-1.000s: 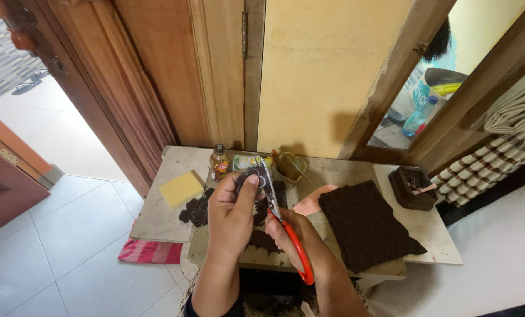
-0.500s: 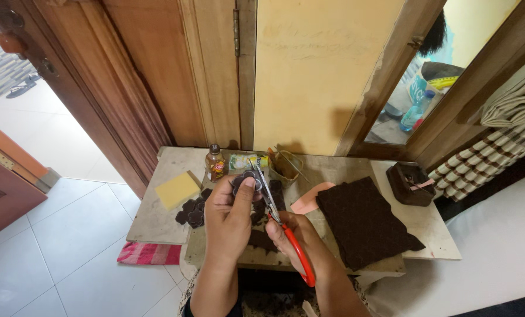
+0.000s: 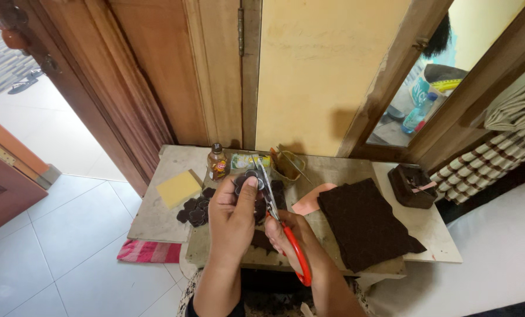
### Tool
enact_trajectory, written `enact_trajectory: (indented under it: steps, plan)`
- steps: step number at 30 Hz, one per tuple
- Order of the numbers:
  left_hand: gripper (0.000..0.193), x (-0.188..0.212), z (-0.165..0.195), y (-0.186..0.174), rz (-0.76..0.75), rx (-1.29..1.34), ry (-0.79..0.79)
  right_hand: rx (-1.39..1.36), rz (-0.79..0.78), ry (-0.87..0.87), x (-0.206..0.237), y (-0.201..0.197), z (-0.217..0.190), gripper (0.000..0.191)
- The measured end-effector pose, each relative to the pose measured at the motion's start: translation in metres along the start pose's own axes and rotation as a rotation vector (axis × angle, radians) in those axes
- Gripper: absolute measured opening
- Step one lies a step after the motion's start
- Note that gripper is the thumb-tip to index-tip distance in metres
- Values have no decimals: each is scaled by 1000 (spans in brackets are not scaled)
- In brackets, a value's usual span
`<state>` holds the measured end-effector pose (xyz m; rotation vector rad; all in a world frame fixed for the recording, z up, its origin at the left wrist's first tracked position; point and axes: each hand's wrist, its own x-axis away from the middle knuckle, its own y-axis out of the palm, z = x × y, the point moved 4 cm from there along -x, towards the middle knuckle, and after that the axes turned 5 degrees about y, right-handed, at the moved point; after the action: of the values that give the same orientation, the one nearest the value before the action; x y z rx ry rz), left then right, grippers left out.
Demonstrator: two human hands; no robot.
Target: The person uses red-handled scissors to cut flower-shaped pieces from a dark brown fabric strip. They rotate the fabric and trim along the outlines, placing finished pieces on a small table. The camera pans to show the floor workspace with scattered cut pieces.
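Brown felt piece (image 3: 248, 183) is pinched in your left hand (image 3: 232, 214), steadied for the scissors (image 3: 277, 217) your right hand (image 3: 286, 235) grips at 5 o'clock.

A small brown glass bottle (image 3: 217, 162) with an orange-yellow label is standing just left of a flat green-and-white packet (image 3: 246, 161); a blue-labelled plastic bottle (image 3: 417, 117) is standing far right of it.

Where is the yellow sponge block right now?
In the head view, the yellow sponge block lies on the table's left part, left of the left hand, beside the cut dark pieces.
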<state>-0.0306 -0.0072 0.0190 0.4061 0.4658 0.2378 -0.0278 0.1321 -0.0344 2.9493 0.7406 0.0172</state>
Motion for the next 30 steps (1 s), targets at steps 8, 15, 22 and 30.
enact_trajectory:
  steps: [8, 15, 22, 30]
  plan:
    - [13, -4, 13, -2, 114, 151, 40, -19, 87, -48, -16, 21, -2, 43]
    - [13, 6, 20, 2, 111, 200, 16, -19, 72, -63, 0, 23, -13, 45]
    - [14, 15, 30, 4, 102, 160, 20, 39, 28, -48, 18, 29, -21, 51]
    - [13, 23, 45, -4, 110, 155, 22, 185, 16, -53, 24, 35, -26, 50]
